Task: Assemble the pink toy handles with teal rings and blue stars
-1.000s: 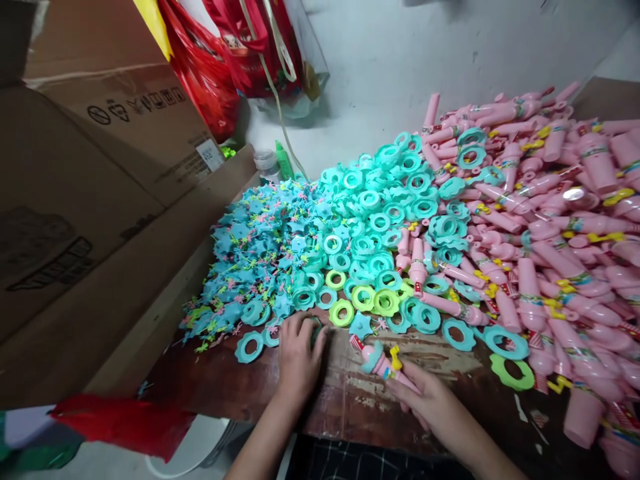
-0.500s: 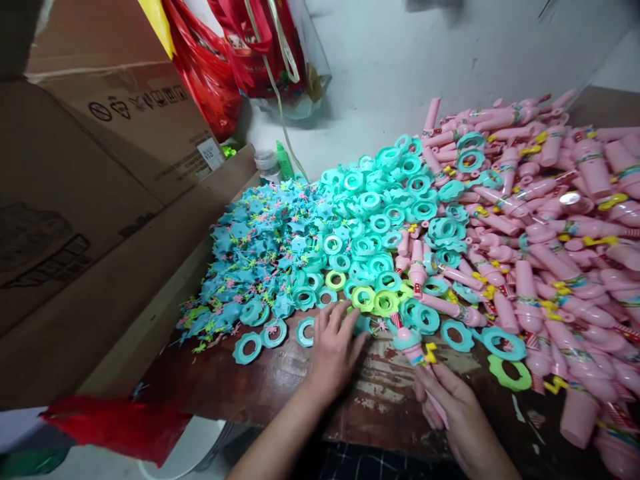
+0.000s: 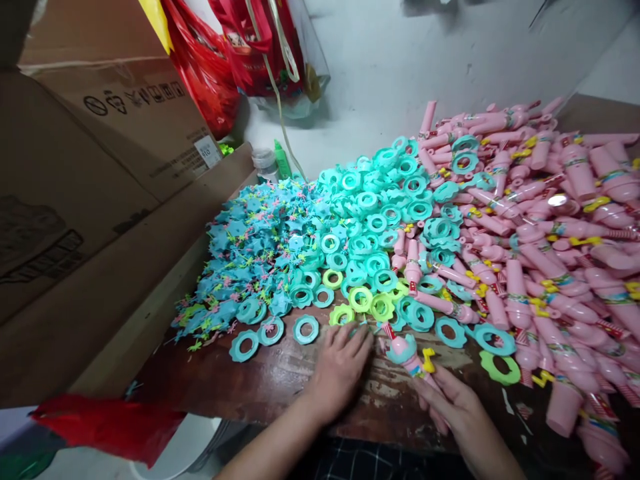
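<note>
My right hand (image 3: 453, 407) is closed round a pink toy wand (image 3: 410, 358) with a teal ring at its head and a yellow clip on its side. The wand points up and to the left over the worn wooden table (image 3: 280, 380). My left hand (image 3: 340, 363) lies on the table with fingers bent, their tips on a small blue star piece (image 3: 361, 327) by the lime-green rings (image 3: 373, 303). A heap of teal rings (image 3: 380, 213) and a heap of blue stars (image 3: 255, 253) spread out beyond it.
A big pile of pink wand bodies (image 3: 540, 227) fills the right side. Cardboard boxes (image 3: 85, 173) stand along the left. Red plastic bags (image 3: 220, 60) hang at the back wall. A red cloth (image 3: 110, 427) hangs off the table's near left corner.
My left hand slid right from the teal rings to the star piece near the lime-green rings. My right hand shifted the wand slightly right, keeping its hold.
</note>
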Demonstrator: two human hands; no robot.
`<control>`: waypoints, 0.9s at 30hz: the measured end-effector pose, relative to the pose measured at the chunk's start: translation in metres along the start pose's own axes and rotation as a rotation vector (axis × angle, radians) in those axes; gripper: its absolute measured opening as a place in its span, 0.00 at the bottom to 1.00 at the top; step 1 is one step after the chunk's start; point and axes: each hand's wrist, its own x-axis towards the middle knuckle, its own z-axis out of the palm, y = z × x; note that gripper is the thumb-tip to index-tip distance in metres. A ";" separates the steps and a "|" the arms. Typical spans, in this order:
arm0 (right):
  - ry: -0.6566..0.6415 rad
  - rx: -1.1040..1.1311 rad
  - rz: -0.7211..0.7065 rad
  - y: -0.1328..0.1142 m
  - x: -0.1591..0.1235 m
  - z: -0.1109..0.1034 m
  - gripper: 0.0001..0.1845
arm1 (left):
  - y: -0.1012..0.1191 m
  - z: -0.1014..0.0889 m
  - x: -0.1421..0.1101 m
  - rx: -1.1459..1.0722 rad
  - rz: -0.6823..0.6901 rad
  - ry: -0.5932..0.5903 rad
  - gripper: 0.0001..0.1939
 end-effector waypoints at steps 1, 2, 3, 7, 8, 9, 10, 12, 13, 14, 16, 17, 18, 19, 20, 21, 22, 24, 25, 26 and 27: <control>0.001 -0.039 0.014 0.000 -0.002 -0.003 0.38 | 0.001 0.002 -0.003 -0.012 0.002 -0.029 0.26; -0.002 -0.070 0.024 0.000 -0.003 -0.007 0.41 | 0.001 0.004 -0.004 -0.021 -0.017 -0.049 0.28; -0.006 -0.091 0.023 0.000 -0.003 -0.009 0.42 | -0.001 0.006 -0.004 -0.029 -0.055 -0.056 0.30; -0.007 -0.138 -0.019 -0.001 -0.003 -0.013 0.45 | -0.016 0.005 0.013 -0.188 -0.223 0.068 0.31; 0.005 -0.159 -0.017 -0.003 -0.005 -0.013 0.45 | -0.019 0.002 0.019 -0.267 -0.255 0.128 0.30; 0.021 -0.176 -0.014 -0.005 -0.007 -0.014 0.46 | -0.020 -0.001 0.024 -0.351 -0.292 0.192 0.28; 0.034 -0.188 -0.014 -0.008 -0.009 -0.015 0.47 | -0.019 -0.005 0.028 -0.431 -0.334 0.245 0.27; 0.043 -0.195 -0.043 -0.012 -0.015 -0.018 0.46 | -0.011 -0.011 0.030 -0.560 -0.410 0.281 0.26; 0.047 -0.207 -0.065 -0.014 -0.018 -0.020 0.45 | -0.004 -0.013 0.029 -0.607 -0.433 0.254 0.26; 0.055 -0.237 -0.084 -0.015 -0.019 -0.022 0.44 | 0.003 -0.014 0.026 -0.643 -0.444 0.203 0.27; 0.091 -0.360 -0.094 -0.015 -0.021 -0.024 0.42 | 0.017 -0.011 0.018 -0.691 -0.450 0.096 0.28; 0.110 -0.441 -0.094 -0.014 -0.020 -0.025 0.41 | 0.022 -0.008 0.014 -0.704 -0.459 0.065 0.27; 0.120 -0.525 -0.090 -0.013 -0.020 -0.026 0.40 | 0.025 -0.005 0.011 -0.710 -0.475 0.051 0.23; 0.123 -0.598 -0.089 -0.013 -0.019 -0.027 0.38 | 0.027 -0.002 0.009 -0.706 -0.494 0.050 0.19; 0.123 -0.657 -0.083 -0.012 -0.018 -0.027 0.37 | 0.026 0.001 0.008 -0.695 -0.511 0.060 0.15; 0.130 -0.699 -0.073 -0.012 -0.018 -0.027 0.36 | 0.025 0.003 0.007 -0.682 -0.518 0.068 0.13; 0.141 -0.724 -0.061 -0.011 -0.018 -0.028 0.36 | 0.022 0.004 0.007 -0.676 -0.516 0.067 0.14; 0.157 -0.737 -0.044 -0.011 -0.018 -0.029 0.38 | 0.017 0.005 0.008 -0.695 -0.494 0.031 0.20; 0.150 -0.739 -0.049 -0.012 -0.018 -0.029 0.39 | 0.015 0.005 0.008 -0.712 -0.480 -0.002 0.24; 0.128 -0.742 -0.061 -0.012 -0.019 -0.029 0.39 | 0.013 0.006 0.008 -0.725 -0.466 -0.040 0.26; 0.101 -0.751 -0.080 -0.012 -0.019 -0.029 0.39 | 0.012 0.006 0.008 -0.727 -0.456 -0.068 0.27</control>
